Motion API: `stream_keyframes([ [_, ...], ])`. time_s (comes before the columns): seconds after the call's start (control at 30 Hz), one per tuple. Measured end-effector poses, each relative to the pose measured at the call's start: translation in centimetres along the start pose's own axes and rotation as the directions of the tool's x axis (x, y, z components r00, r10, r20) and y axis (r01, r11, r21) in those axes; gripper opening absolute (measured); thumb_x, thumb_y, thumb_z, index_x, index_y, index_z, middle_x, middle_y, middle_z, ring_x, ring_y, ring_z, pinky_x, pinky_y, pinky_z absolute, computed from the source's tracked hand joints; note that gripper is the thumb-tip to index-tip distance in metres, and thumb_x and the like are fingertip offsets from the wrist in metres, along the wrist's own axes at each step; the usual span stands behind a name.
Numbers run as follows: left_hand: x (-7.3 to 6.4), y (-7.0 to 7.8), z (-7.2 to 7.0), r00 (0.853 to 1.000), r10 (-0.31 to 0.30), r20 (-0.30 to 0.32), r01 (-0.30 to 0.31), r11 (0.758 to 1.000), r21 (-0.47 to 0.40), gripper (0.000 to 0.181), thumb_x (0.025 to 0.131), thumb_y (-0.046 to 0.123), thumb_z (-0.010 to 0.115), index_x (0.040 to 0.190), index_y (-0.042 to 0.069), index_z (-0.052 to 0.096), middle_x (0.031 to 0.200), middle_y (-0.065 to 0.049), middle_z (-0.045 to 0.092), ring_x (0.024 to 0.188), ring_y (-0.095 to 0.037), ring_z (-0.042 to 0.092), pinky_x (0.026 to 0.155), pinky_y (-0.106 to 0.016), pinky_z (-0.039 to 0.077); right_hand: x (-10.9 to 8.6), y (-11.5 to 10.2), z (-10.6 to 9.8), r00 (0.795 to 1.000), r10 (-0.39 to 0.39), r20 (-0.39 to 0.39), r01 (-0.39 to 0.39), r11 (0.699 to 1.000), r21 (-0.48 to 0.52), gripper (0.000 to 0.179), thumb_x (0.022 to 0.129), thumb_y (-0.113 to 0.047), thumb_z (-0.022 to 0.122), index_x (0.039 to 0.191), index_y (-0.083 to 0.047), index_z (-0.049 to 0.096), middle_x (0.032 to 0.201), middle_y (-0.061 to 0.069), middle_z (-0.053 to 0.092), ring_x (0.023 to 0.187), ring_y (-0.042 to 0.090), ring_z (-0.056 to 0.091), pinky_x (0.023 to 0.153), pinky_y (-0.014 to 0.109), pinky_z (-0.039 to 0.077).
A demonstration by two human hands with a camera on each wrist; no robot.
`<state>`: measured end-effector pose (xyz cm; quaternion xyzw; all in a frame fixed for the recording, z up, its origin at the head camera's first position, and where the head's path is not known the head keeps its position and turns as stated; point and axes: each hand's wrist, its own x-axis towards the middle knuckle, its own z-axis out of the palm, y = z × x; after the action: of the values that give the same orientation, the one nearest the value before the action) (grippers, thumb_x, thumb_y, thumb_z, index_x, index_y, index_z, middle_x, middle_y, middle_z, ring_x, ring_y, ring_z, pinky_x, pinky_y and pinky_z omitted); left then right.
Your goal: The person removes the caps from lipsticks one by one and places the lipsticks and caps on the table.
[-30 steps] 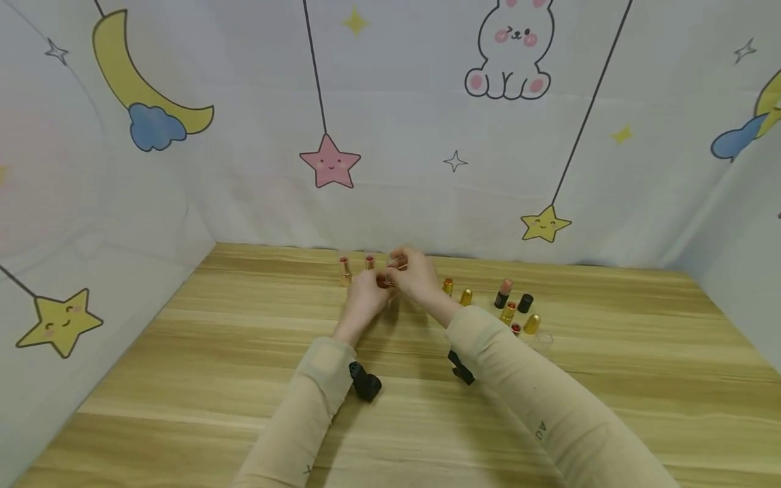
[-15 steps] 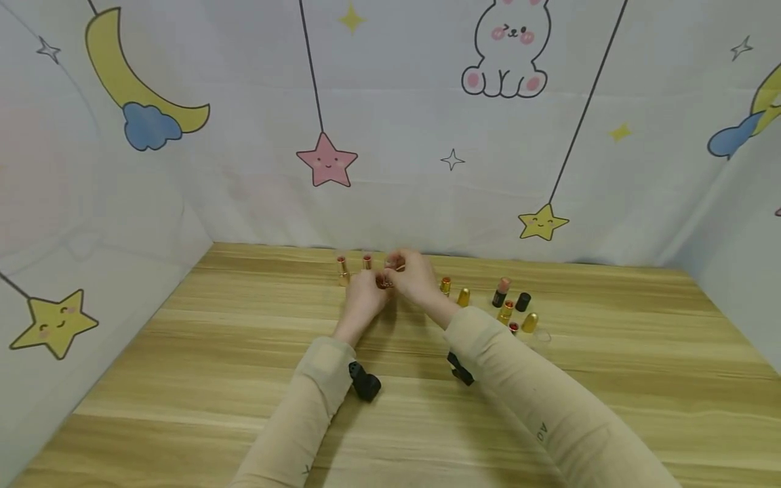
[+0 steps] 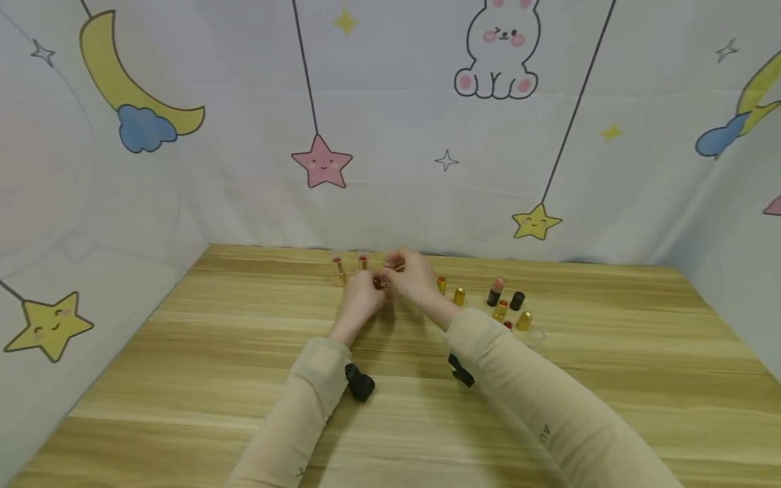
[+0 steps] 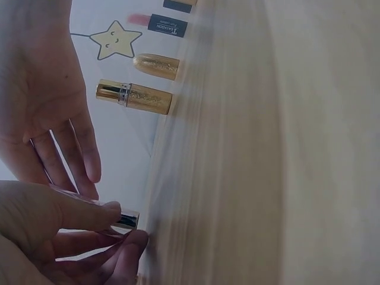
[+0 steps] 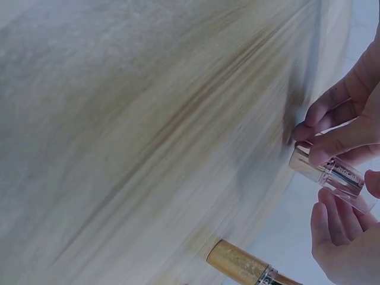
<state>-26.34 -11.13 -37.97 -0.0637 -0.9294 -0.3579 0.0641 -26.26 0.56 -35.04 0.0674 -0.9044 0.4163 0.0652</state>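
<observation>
In the right wrist view, a lipstick with a shiny gold base (image 5: 304,164) and a clear cap (image 5: 355,199) is between both hands. My left hand (image 3: 361,298) pinches its base between thumb and fingers, low over the table. The right hand (image 3: 416,276) is at the clear cap end, thumb and fingers around it. From the left wrist, only the gold end of the lipstick (image 4: 129,220) shows clearly; the fingers cover most of the rest. Two uncapped-looking red lipsticks, one gold lipstick (image 3: 339,272) and another (image 3: 363,263), stand just left of the hands.
Right of the hands stand a gold lipstick (image 3: 441,283), a gold cap (image 3: 459,296), a pink lipstick in a black case (image 3: 495,291) and a black cap (image 3: 517,301). Nearby are another gold lipstick (image 3: 500,310), a gold cap (image 3: 524,321) and a clear round piece (image 3: 536,334). A cloth wall (image 3: 390,210) closes the back.
The head view has shifted slightly, so the scene sits a little further left. Both hands stay together at the same lipstick, with only slight finger movement.
</observation>
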Motion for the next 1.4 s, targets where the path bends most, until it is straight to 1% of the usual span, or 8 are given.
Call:
stream_keyframes([
  [0.2,-0.5,0.3,-0.3,1.000,0.016,0.016,-0.015,1.000,-0.026,0.010,0.078,0.002,0.063,0.085,0.003,0.070,0.082,-0.012,0.069,0.075,-0.023,0.058,0.067,-0.033,0.046,-0.6,-0.2,-0.6,1.000,-0.014,0.004,0.014,1.000,0.005,0.019,0.091,-0.015,0.065,0.108,-0.006,0.066,0.104,0.011,0.070,0.097,0.026,0.067,0.086,0.039,0.052],
  [0.43,-0.9,0.6,-0.5,0.999,-0.001,0.053,0.007,0.993,-0.117,0.018,0.083,0.006,0.066,0.100,0.001,0.071,0.096,-0.016,0.072,0.093,-0.029,0.067,0.084,-0.041,0.052,-1.0,-0.3,-1.2,1.000,-0.023,0.011,0.023,1.000,0.001,0.020,0.092,-0.015,0.063,0.109,-0.005,0.066,0.105,0.011,0.069,0.099,0.026,0.066,0.087,0.038,0.051],
  [0.6,-1.1,0.8,-0.7,0.997,-0.003,0.072,0.012,0.991,-0.134,0.022,0.086,0.009,0.068,0.107,0.001,0.071,0.100,-0.016,0.072,0.097,-0.029,0.067,0.088,-0.042,0.051,-1.3,-0.4,-1.8,1.000,-0.015,0.021,0.015,1.000,0.009,0.025,0.093,-0.016,0.063,0.114,-0.003,0.065,0.108,0.012,0.069,0.102,0.027,0.064,0.089,0.039,0.051],
  [0.73,-1.3,0.8,-0.9,0.995,0.026,0.098,-0.011,0.988,-0.152,0.019,0.085,0.011,0.070,0.103,0.004,0.072,0.096,-0.012,0.072,0.093,-0.026,0.064,0.084,-0.039,0.050,-1.7,-0.3,-2.4,0.999,-0.015,0.041,0.015,1.000,0.009,0.027,0.093,-0.017,0.062,0.116,-0.003,0.064,0.110,0.013,0.068,0.103,0.027,0.063,0.090,0.039,0.051],
  [0.87,-1.9,0.4,-1.5,0.987,0.087,0.135,-0.060,0.979,-0.197,0.013,0.085,0.012,0.071,0.096,0.006,0.073,0.091,-0.007,0.069,0.088,-0.021,0.062,0.079,-0.035,0.049,-2.2,-0.2,-2.9,0.998,-0.017,0.066,0.015,1.000,0.017,0.026,0.093,-0.018,0.062,0.115,-0.004,0.064,0.109,0.012,0.068,0.102,0.026,0.063,0.087,0.038,0.052],
  [1.07,-2.6,-0.1,-2.2,0.973,0.111,0.203,-0.064,0.972,-0.224,0.022,0.087,0.017,0.071,0.106,0.006,0.071,0.100,-0.012,0.069,0.094,-0.024,0.064,0.083,-0.037,0.052,-3.3,-0.5,-3.6,0.993,-0.068,0.092,0.064,0.997,0.041,0.024,0.093,-0.018,0.064,0.112,-0.004,0.065,0.105,0.012,0.069,0.096,0.024,0.065,0.079,0.035,0.053],
  [1.2,-3.4,-0.1,-2.9,0.965,0.140,0.220,-0.088,0.969,-0.230,0.024,0.087,0.017,0.071,0.107,0.005,0.070,0.104,-0.013,0.070,0.086,-0.020,0.066,0.075,-0.032,0.054,-4.2,-0.9,-4.2,0.988,-0.124,0.087,0.119,0.991,0.061,0.020,0.091,-0.016,0.066,0.106,-0.003,0.067,0.102,0.012,0.070,0.091,0.024,0.067,0.078,0.034,0.054],
  [1.4,-4.6,0.5,-3.7,0.957,0.138,0.257,-0.060,0.955,-0.289,0.024,0.086,0.017,0.072,0.108,0.007,0.070,0.101,-0.011,0.071,0.078,-0.020,0.068,0.067,-0.027,0.053,-5.7,-1.0,-5.0,0.988,-0.139,0.074,0.128,0.983,0.134,0.025,0.090,-0.014,0.066,0.112,-0.001,0.066,0.105,0.014,0.071,0.092,0.026,0.068,0.080,0.035,0.055],
])
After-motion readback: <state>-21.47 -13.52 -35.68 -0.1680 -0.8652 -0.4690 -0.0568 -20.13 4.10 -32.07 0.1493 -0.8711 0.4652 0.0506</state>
